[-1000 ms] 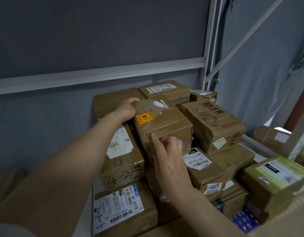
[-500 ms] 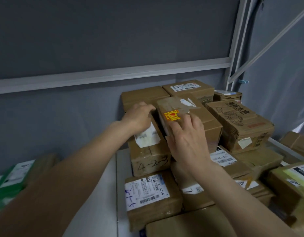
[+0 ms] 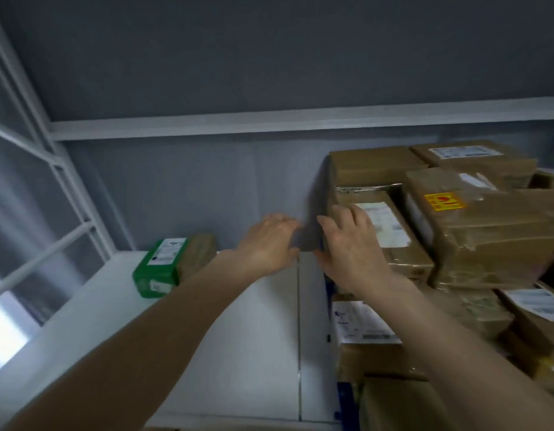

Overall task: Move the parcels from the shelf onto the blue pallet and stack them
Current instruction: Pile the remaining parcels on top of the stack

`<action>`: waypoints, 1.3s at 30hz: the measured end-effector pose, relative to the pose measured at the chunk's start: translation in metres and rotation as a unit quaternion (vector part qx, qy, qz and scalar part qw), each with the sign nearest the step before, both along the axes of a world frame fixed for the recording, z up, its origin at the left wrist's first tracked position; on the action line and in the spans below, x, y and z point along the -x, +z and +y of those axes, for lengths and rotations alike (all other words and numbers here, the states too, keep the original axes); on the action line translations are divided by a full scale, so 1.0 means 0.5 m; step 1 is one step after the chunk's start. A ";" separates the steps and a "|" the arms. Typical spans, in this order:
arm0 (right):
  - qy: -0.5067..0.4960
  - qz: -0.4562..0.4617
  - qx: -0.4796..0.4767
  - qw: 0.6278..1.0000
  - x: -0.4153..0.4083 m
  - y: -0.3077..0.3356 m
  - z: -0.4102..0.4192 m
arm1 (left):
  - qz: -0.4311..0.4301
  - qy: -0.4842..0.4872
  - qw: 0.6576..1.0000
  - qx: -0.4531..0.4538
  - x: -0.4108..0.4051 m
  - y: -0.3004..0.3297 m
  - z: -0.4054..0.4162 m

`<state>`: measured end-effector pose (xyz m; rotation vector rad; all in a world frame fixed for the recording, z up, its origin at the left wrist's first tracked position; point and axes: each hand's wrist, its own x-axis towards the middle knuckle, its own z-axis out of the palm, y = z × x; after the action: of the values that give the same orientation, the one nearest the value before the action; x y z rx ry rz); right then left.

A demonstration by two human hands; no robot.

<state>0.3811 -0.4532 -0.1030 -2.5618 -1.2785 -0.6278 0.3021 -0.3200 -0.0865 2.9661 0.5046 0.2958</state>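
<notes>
Both hands [image 3: 269, 244] now off taped parcel [image 3: 487, 231].

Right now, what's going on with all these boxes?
A person is shifting cardboard parcels and is between grabs. Both hands are empty: the left hand hovers open over the white shelf board, and the right hand reaches with spread fingers by the corner of a labelled parcel in the stack. Beside it lies a taped box with a yellow sticker. A green box sits alone farther left.
</notes>
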 end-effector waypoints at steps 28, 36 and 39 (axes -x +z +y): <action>0.127 0.210 0.182 0.952 0.233 -0.250 0.532 | 0.113 0.235 0.952 0.158 0.362 -0.291 0.447; 0.064 0.211 0.130 0.967 0.211 -0.294 0.698 | 0.115 0.227 0.941 0.221 0.330 -0.349 0.541; 0.029 0.214 0.121 0.969 0.195 -0.304 0.754 | 0.113 0.220 0.939 0.238 0.317 -0.370 0.562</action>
<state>0.2836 -0.0759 -0.2549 -2.6311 -1.3310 0.1054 0.1435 -0.0392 -0.2713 2.3993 1.0945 -0.1249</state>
